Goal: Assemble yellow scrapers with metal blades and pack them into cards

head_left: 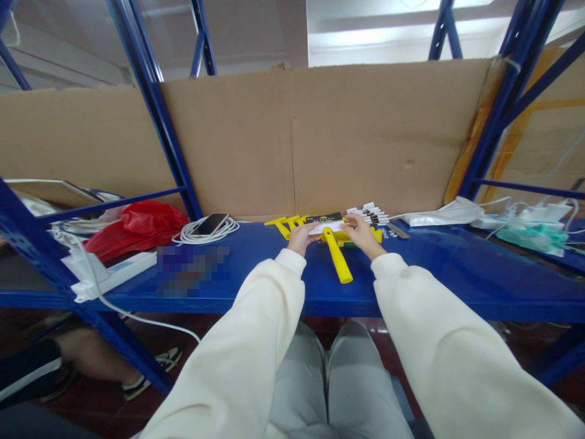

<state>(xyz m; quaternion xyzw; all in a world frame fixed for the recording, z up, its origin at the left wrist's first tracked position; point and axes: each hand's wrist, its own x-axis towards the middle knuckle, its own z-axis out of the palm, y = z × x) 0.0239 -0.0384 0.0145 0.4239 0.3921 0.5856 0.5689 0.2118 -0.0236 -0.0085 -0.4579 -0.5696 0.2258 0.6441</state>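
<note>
A yellow T-shaped hand tool (338, 259), shaped like a scraper, lies between my hands with its handle toward me. A white strip (327, 227) runs across its wide head. My left hand (300, 237) closes on the strip's left end. My right hand (362, 235) bends its fingers around the right end of the head and strip; its exact grip is too small to make out. A black-topped card (324, 217) is just behind the strip. More yellow T-shaped tools (280, 227) lie left of it. Several white-and-black pieces (371, 213) are fanned out behind my right hand.
The blue shelf (439, 268) is backed by a cardboard panel (356, 134). On the left are a phone (211, 224) on a coiled white cable (187, 233), a red bag (141, 228) and a power strip (125, 274). A white packet (443, 213) lies right. Another person's leg (95, 356) shows below.
</note>
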